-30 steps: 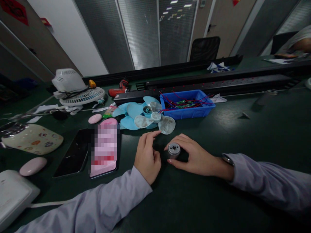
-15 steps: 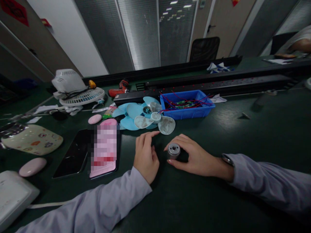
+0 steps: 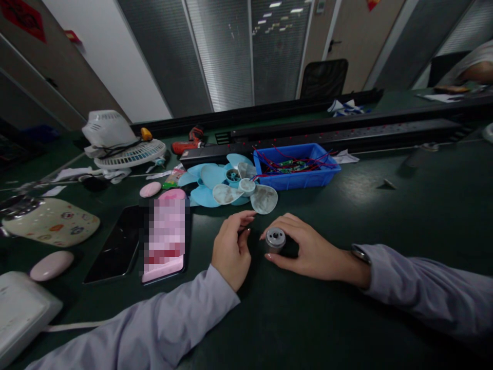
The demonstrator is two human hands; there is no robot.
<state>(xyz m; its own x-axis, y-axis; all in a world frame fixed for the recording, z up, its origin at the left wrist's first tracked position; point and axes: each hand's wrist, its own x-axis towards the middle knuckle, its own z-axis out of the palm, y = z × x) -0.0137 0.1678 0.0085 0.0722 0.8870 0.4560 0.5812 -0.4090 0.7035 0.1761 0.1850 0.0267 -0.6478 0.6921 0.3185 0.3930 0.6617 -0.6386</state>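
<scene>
My right hand (image 3: 310,249) is curled round a small silver cylindrical motor (image 3: 275,239) that stands upright on the dark green table (image 3: 385,216). My left hand (image 3: 231,246) rests just left of the motor with thumb and forefinger pinched on something tiny that I cannot make out. Right behind both hands lie several fan blades (image 3: 231,186), light blue and dusty white, in a loose pile.
A blue bin (image 3: 295,164) of red wires and circuit boards sits behind the blades. Two phones (image 3: 165,236) lie to the left, near pink cases (image 3: 52,263) and a white box (image 3: 21,308). A white fan (image 3: 115,141) and red drill (image 3: 190,139) stand farther back. Another person's arm (image 3: 475,69) shows at far right.
My left hand's fingers have drawn together from a loose stretch into a pinch near the motor. My right hand and the motor have stayed put.
</scene>
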